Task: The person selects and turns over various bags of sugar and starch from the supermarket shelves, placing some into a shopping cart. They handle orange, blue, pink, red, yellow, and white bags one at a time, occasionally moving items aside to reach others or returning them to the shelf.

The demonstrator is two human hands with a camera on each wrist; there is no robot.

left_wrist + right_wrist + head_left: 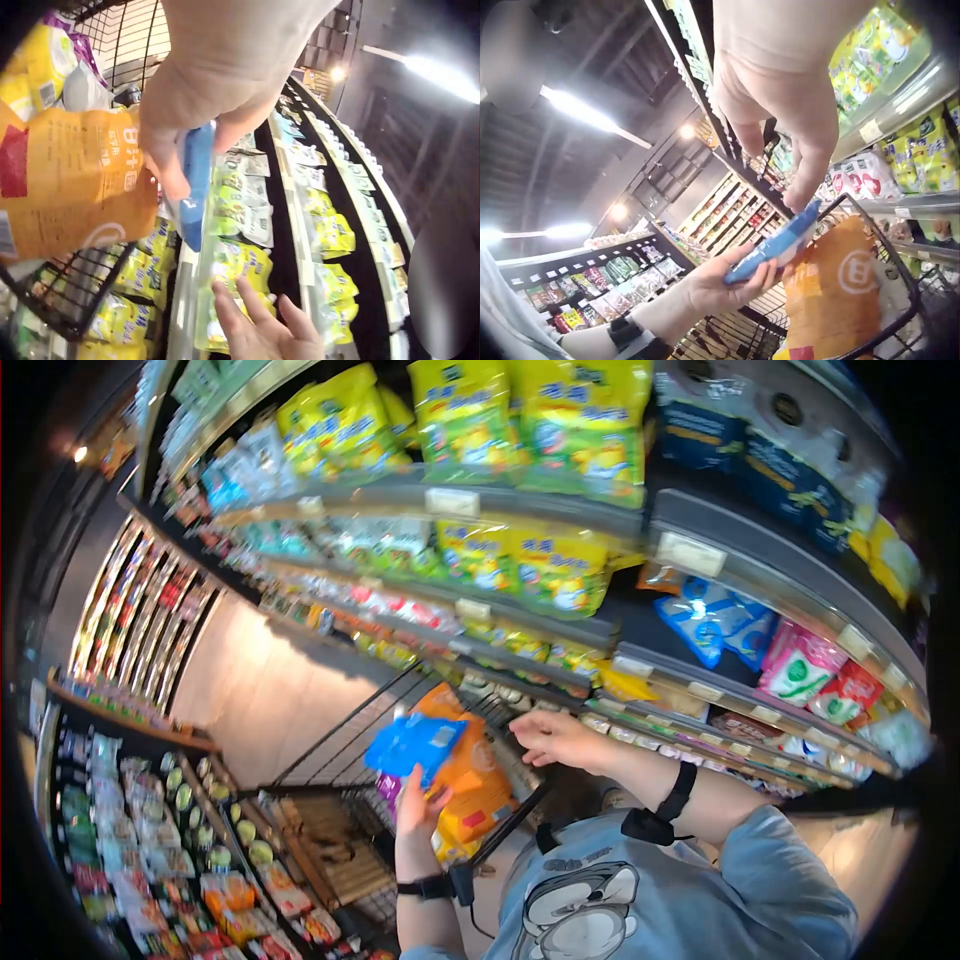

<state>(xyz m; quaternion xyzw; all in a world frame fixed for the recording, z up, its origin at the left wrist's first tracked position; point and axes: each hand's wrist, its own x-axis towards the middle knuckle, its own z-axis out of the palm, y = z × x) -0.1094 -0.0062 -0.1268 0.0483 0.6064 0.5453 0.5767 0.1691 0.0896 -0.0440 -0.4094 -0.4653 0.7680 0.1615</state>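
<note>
My left hand [418, 805] grips a blue packet [415, 745] by its edge, above the shopping cart. In the left wrist view the blue packet [198, 180] is seen edge-on between the thumb and fingers of the left hand [217, 90]. My right hand [552, 740] is held out to the right of the packet with its fingers loosely bent and nothing in them. In the right wrist view the right hand [784, 112] hangs above the blue packet [776, 244]; whether a fingertip touches it I cannot tell. A large orange bag [478, 775] stands in the cart beside the packet.
The black wire cart [350, 725] also holds yellow and purple packages. Shelves [560, 490] of yellow-green bags curve along the front and right, with blue bags [715, 622] at the right. A lower display [135, 830] of packets stands at the left, beside a pale aisle floor [235, 670].
</note>
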